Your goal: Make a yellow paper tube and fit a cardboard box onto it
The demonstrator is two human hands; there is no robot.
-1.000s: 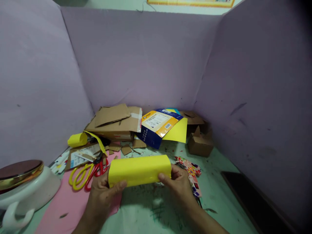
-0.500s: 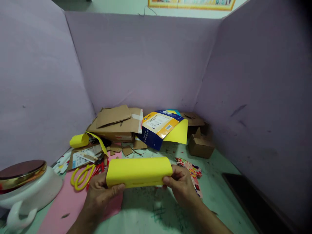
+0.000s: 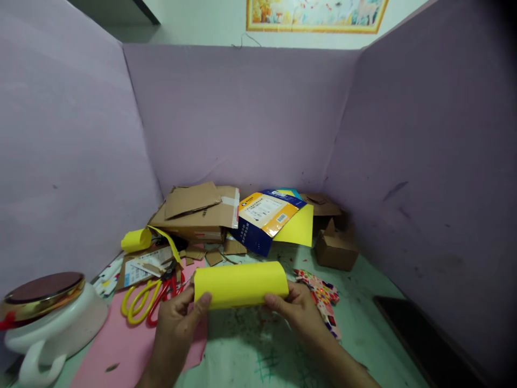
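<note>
A yellow paper roll [image 3: 240, 283], shaped into a flattened tube, is held level above the table in front of me. My left hand [image 3: 180, 318] grips its left end, with the thumb on the front face and the other fingers behind. At the right end, my right hand [image 3: 288, 307] pinches the roll's lower corner, thumb in front, most fingers hidden behind the paper. Left of the roll, yellow-handled scissors [image 3: 139, 302] and red-handled scissors [image 3: 163, 296] lie on a pink sheet [image 3: 109, 342]. To the right rests a patterned, colourful piece [image 3: 321, 293].
A white mug-like vessel [image 3: 60, 323] with a dark lid stands at left. Cardboard pieces [image 3: 194, 207], a blue-and-orange carton [image 3: 269, 215] and a small brown box [image 3: 336, 248] sit at the back. Another yellow roll [image 3: 136, 240] lies back left. Purple panels [image 3: 242, 113] enclose the table; a dark slab [image 3: 420, 339] lies right.
My left hand has shifted right along with the roll's left end. The roll looks shorter and rounder from this angle. The view has tilted slightly upward; both hands keep their hold.
</note>
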